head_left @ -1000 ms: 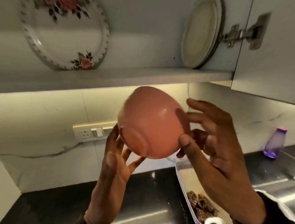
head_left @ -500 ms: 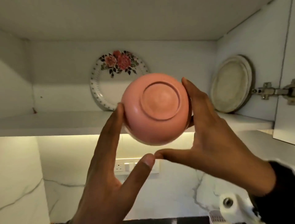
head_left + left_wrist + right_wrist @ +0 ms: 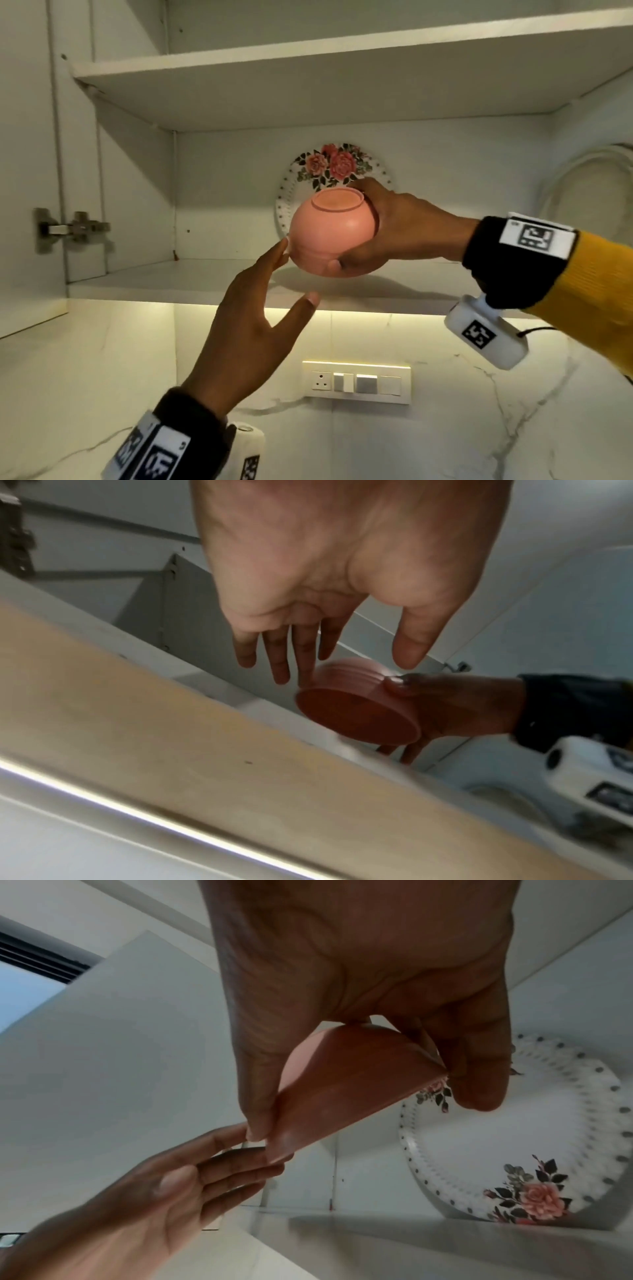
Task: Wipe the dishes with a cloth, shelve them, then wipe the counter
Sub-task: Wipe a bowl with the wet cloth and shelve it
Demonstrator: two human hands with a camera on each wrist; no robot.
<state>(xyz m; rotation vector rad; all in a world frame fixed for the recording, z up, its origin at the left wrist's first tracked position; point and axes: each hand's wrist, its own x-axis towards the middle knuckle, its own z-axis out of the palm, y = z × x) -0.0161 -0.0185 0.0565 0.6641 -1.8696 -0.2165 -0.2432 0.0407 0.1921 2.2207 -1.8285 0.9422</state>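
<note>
Behind the pink bowl (image 3: pixel 330 236), a floral plate (image 3: pixel 298 181) leans upright.

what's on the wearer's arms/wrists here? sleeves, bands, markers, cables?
Right hand: black cuff, mustard-yellow sleeve, white wristband with black square marker, white tagged camera pod below, thin black cable. Left hand: black cuff, white marker band, white pod.

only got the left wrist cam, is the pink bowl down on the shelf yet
Observer: Not yet. In the head view the right hand holds the pink bowl base up, above the lower shelf.
Operator: whats behind it
Observer: A floral plate stands on edge against the back wall, directly behind the bowl.
Operator: any other dishes in there
Observer: One pale plate leans at the cabinet's right side.
</note>
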